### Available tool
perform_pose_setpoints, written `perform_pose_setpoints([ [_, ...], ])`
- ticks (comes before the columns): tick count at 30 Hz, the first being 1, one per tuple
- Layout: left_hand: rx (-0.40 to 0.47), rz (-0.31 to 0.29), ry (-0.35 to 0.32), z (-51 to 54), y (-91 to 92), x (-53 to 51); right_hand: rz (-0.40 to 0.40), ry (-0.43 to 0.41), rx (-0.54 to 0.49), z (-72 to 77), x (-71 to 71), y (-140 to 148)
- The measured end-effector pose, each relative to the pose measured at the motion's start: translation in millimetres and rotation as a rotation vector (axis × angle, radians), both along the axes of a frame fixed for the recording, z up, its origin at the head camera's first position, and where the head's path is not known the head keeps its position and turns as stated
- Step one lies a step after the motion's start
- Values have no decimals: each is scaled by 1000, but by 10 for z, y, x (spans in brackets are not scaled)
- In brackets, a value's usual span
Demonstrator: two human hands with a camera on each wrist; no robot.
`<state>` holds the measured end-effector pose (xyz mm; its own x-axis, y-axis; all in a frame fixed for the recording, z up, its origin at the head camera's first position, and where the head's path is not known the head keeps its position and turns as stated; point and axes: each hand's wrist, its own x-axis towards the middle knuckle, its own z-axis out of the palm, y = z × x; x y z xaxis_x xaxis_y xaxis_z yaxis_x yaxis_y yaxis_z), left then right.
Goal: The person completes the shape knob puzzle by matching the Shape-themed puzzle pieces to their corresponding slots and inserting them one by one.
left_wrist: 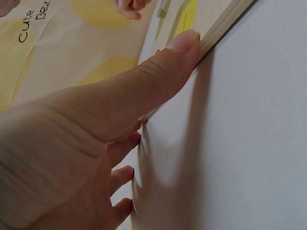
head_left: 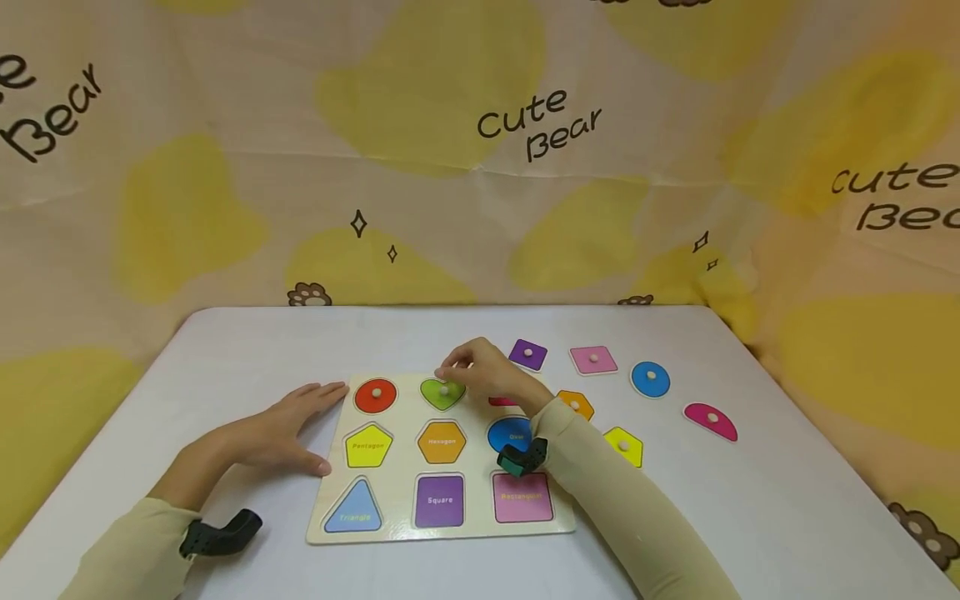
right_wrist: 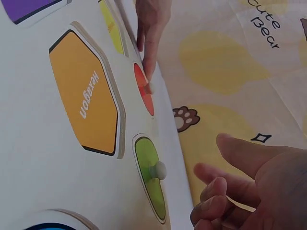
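A wooden shape puzzle board (head_left: 397,510) lies on the white table. The red circle piece (head_left: 375,405) and green heart piece (head_left: 442,398), each with a small knob, sit in its back row. My right hand (head_left: 486,368) hovers just above the heart, fingers loosely bent and holding nothing; the right wrist view shows them apart from the heart's knob (right_wrist: 160,170). My left hand (head_left: 277,429) is spread at the board's left side. Its thumb (left_wrist: 168,62) touches the board's edge. A magenta patch (head_left: 501,401) on the board is partly hidden by my right arm.
Loose knobbed pieces lie right of the board: purple square (head_left: 531,362), pink rectangle (head_left: 585,363), blue oval (head_left: 650,390), magenta half circle (head_left: 722,427), orange hexagon (head_left: 570,398) and yellow pentagon (head_left: 633,455). A patterned cloth (head_left: 450,208) hangs behind the table.
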<state>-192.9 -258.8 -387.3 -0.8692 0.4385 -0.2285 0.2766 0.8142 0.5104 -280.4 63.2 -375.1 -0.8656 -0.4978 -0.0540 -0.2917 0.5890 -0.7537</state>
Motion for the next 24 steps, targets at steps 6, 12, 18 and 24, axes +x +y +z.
perform_pose_setpoints([
  [6, 3, 4, 17, 2, -33, 1, -16, 8, -7, 61, 14, -24],
  [12, 2, 9, 20, -7, -29, 11, -6, 41, -9, 159, 87, 37],
  [18, 3, 5, 28, 13, -34, 25, 9, 76, -8, 216, 138, 155],
  [24, 8, 2, 20, 11, -23, 25, 10, 104, -9, 250, 193, 332],
])
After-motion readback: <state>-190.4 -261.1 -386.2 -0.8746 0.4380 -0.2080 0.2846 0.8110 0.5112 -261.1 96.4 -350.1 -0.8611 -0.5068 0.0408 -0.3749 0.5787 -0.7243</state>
